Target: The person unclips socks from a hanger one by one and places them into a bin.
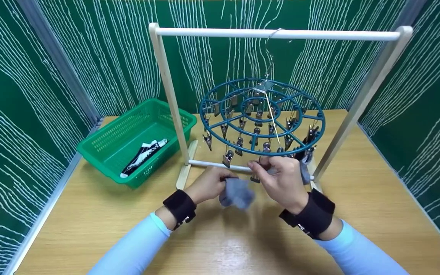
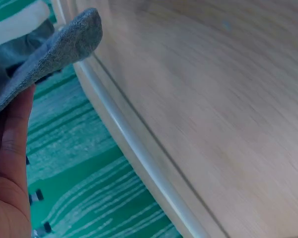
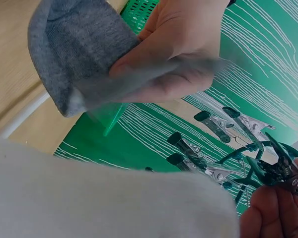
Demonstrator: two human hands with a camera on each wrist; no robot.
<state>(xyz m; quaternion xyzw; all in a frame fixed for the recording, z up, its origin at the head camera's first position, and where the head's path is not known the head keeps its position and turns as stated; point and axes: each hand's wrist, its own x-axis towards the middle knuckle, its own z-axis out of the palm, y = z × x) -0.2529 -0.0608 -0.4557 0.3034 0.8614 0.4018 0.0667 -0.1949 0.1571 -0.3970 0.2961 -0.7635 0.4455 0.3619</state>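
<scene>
My left hand (image 1: 209, 186) grips a grey sock (image 1: 239, 194) below the front of a round teal clip hanger (image 1: 264, 87). In the left wrist view the sock (image 2: 64, 49) stands out past the fingers, with a whitish part beside it. My right hand (image 1: 284, 182) is raised at the hanger's front rim, right of the sock. Its fingers pinch a dark metal-sprung clip (image 3: 283, 173) in the right wrist view, the clip's jaws spread apart. A blurred pale shape (image 3: 109, 198) covers the lower part of that view.
A wooden stand (image 1: 169, 88) carries the hanger by a hook on its white top bar (image 1: 220, 33). Several clips dangle from the rings. Dark and grey cloth (image 1: 304, 171) hangs at the right side. Back left, a green basket (image 1: 128, 143) holds black-and-white socks (image 1: 143, 157).
</scene>
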